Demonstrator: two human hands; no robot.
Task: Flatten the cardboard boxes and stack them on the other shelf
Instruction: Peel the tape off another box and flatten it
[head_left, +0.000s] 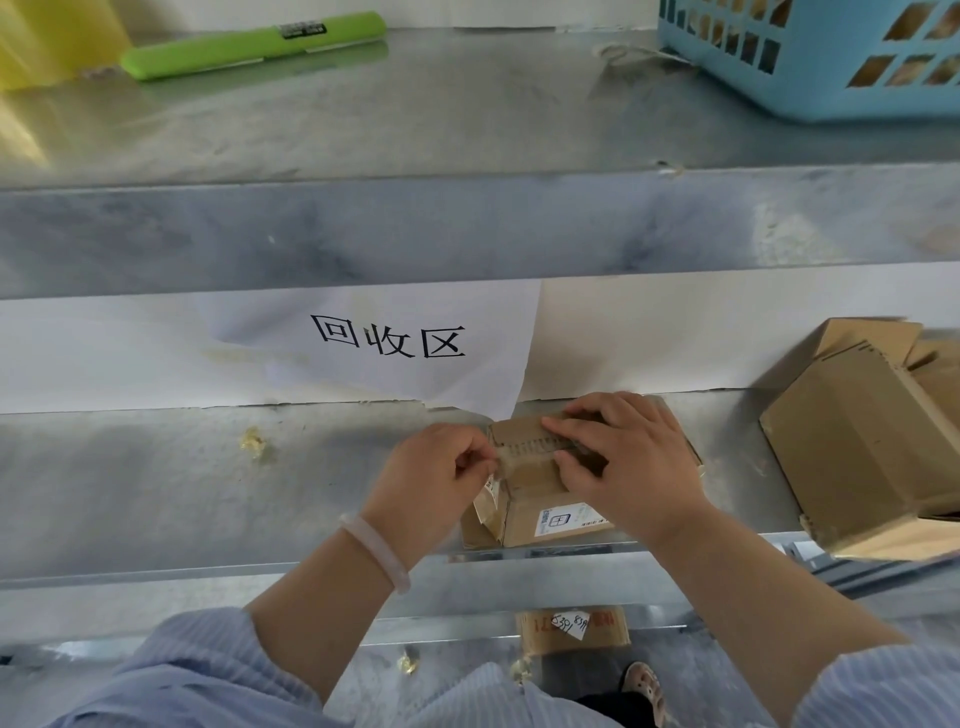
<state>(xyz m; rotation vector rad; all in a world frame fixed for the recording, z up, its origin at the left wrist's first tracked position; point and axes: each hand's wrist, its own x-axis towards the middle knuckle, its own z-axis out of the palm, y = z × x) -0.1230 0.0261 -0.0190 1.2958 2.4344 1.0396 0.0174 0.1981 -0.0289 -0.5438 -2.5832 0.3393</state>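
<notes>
While small cardboard box sits at shelf front edge, below paper sign: left hand pinches tape at box's left corner, right hand presses flat on box top. 1 larger box right of it.

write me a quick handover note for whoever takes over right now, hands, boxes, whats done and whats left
Left hand: pinching what looks like the tape end at the left edge of the small box.
Right hand: pressing flat on the box's top, holding it down.
The small box stands on the middle shelf, below the paper sign, still sealed and unflattened.
More boxes wait at the right of the same shelf, unflattened. Another box shows on a lower level.
Done: no flattened box in view.
Left: peel the tape, flatten this box, then the others, and stack them on the other shelf.
</notes>
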